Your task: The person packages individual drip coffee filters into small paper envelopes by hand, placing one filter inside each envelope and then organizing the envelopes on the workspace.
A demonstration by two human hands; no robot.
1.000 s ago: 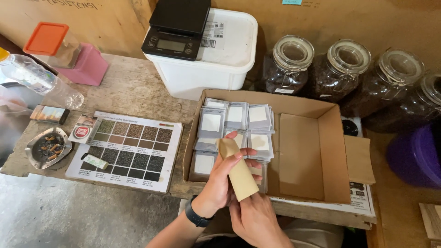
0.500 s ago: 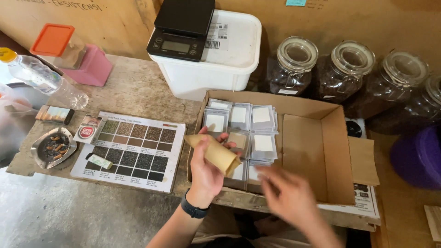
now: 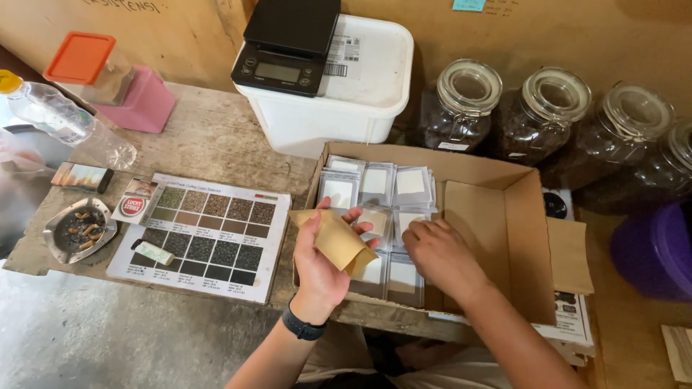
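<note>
The left hand (image 3: 322, 263) pinches a tan, creased paper pouch (image 3: 335, 238) at the cardboard box's (image 3: 519, 238) near-left edge on the counter (image 3: 216, 144), while the right hand (image 3: 440, 252), previously raised and blurred, now rests fingers-down on the silver sachets (image 3: 378, 184) inside.

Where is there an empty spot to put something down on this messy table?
Bare wood lies between the pink box, the white tub and the colour chart. Inside the cardboard box, the right half is free. The left half is packed with pouches, under both hands.
</note>
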